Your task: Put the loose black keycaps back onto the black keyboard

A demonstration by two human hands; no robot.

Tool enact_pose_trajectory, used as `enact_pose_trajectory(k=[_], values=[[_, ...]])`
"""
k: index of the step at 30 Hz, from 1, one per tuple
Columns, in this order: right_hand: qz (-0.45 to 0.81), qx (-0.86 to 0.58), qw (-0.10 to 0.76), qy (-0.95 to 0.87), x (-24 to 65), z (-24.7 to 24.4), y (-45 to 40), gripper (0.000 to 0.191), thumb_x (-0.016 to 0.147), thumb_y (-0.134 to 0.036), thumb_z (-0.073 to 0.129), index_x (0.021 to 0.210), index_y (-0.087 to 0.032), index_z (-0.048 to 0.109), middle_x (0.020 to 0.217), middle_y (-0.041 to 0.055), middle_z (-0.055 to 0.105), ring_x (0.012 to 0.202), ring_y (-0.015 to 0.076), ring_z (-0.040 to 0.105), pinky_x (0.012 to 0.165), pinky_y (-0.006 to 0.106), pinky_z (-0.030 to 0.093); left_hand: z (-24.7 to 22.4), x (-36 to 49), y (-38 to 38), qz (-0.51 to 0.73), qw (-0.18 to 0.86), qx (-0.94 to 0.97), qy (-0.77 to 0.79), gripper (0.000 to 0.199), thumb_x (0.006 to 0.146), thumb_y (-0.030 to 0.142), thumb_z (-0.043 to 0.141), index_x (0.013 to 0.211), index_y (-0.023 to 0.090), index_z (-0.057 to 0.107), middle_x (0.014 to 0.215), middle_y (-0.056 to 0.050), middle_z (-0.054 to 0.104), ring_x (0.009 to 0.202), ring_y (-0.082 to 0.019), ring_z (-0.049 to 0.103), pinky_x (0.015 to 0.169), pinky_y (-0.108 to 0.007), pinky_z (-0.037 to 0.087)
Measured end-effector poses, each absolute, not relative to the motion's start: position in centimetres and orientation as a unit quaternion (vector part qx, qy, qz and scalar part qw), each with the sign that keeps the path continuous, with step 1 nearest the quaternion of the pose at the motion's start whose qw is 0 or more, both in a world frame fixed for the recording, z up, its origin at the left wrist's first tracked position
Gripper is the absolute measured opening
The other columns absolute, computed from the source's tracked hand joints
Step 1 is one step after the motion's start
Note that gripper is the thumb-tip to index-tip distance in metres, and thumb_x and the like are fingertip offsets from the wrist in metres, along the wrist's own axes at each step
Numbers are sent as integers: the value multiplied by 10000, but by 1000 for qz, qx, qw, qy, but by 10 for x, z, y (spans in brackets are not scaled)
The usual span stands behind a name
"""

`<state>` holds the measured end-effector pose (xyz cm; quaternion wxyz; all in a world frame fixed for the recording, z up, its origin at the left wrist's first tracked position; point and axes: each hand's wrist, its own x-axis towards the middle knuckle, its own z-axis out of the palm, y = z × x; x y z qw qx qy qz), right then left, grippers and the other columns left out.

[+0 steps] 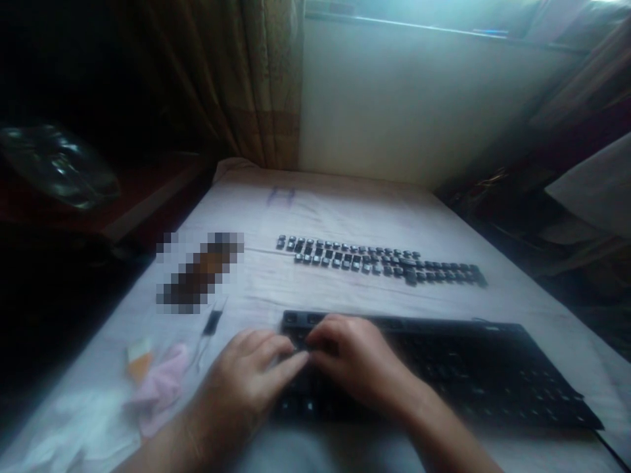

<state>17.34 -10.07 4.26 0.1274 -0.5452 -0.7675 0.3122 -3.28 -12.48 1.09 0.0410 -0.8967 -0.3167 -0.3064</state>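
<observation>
Left hand [249, 366], right hand [355, 358] — both over the keyboard [486, 371].

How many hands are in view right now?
2: the left hand at the left end of the black keyboard, and the right hand beside it, over the keyboard.

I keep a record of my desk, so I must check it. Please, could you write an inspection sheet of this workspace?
Surface: pale, creased cover, with a purple mark toward the far end.
Job's things: black keyboard; small dark keys in rows beyond it.
Clutter: pink cloth; small dark item with thin wires; pixelated patch, contents unreadable.
Hands: left hand and right hand close together at the keyboard's left part, fingers bent; blurred, grip unclear.
Cables: dark line, perhaps a cord, by the keyboard's near right corner.
Surroundings: curtain and pale wall behind; both sides dim.
</observation>
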Motion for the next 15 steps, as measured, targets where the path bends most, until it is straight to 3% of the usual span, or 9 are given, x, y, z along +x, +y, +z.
enact_pose_trajectory(k=[15], values=[[319, -553, 194, -745, 175, 29, -109, 154, 773, -160, 713, 884, -233, 790, 874, 33, 748, 812, 177, 694, 750, 258, 515, 8, -30, -127, -304, 44, -901, -307, 351, 1015, 133, 344, 1082, 159, 688, 959, -72, 690, 852, -203, 610, 770, -357, 498]])
